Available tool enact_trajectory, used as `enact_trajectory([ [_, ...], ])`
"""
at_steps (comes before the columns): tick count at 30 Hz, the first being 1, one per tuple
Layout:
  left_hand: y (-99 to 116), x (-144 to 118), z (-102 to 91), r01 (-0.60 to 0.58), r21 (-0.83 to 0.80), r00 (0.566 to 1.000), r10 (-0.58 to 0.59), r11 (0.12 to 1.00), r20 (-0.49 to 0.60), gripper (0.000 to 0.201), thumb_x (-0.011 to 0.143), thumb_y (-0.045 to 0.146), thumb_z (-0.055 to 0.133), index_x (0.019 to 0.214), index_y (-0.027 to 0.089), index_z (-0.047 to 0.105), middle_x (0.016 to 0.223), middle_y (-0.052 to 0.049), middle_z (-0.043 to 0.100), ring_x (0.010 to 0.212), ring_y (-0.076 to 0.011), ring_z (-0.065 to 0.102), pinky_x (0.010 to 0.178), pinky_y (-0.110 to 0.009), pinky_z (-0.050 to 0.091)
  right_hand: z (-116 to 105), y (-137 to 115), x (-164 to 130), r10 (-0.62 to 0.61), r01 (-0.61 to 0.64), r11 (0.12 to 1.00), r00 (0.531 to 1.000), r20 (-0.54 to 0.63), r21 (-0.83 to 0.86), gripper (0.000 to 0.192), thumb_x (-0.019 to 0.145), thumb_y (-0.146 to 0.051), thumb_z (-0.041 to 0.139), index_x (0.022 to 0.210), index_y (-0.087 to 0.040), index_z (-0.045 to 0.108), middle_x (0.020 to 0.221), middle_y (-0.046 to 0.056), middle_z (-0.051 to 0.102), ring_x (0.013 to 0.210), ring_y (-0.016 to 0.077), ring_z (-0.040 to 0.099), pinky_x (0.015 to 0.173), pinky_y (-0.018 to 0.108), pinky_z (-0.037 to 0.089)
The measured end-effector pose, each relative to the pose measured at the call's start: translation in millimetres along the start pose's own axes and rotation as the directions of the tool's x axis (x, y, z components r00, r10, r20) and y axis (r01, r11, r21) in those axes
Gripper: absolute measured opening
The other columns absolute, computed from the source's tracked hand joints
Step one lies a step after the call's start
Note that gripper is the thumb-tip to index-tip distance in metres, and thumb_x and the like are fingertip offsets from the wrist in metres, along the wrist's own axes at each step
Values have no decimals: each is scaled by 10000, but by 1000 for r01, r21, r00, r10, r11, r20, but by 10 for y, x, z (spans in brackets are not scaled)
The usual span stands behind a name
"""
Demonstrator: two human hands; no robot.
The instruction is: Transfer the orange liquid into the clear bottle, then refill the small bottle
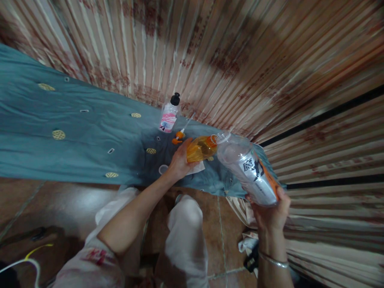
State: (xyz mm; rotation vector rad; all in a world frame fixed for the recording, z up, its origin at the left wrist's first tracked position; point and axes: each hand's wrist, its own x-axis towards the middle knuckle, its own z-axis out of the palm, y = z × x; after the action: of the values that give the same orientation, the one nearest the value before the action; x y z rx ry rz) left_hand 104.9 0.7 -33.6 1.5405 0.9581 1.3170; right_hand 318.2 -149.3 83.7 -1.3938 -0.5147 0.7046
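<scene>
My left hand [180,162] is closed round an orange see-through bottle [200,150], tipped nearly level with its neck to the right. In my right hand [271,214] is a large clear plastic bottle [252,172] with a silver and orange label, gripped near its base and tilted toward the orange one. The two mouths meet or nearly touch; whether liquid flows between them I cannot tell. An orange pump head [179,137] with a thin tube lies just beyond my left hand. Behind it stands a clear bottle [168,117] with a pink label and black cap.
A teal patterned cloth [90,124] covers the long surface before me. On it lie a round clear cap [163,169] and a white paper piece [196,168]. A pleated curtain [144,52] hangs behind and to the right, crossed by dark bars. Below is a tiled floor [214,224].
</scene>
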Motion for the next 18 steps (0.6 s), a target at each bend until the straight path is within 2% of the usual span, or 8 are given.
enact_trajectory([
  [6,-11,4,18,14,0,1000,-14,1000,-11,826,653,301,833,1398,210,489,1413,-135,577,1330,-383,538,1161,-574,410,37,55,-27,33,-33,999,999,-6,-20,557,645,-598,623,1051,-226,707,837,29,704,587,190,647,386,256,463],
  [12,-15,-8,0,8,13,1000,-8,1000,-8,829,640,302,848,1388,281,492,1422,-94,576,1335,-378,535,1166,-578,408,56,39,-38,58,-59,998,998,-19,-14,580,640,-589,626,1090,-231,702,840,29,721,573,198,660,383,256,459],
  [18,-34,-10,4,-10,-13,1000,10,1000,6,796,683,276,821,1397,221,472,1434,-135,565,1351,-398,508,1157,-615,389,40,29,-55,111,-111,994,993,26,-1,599,651,-583,629,1138,-241,695,863,45,743,599,224,684,397,269,467],
])
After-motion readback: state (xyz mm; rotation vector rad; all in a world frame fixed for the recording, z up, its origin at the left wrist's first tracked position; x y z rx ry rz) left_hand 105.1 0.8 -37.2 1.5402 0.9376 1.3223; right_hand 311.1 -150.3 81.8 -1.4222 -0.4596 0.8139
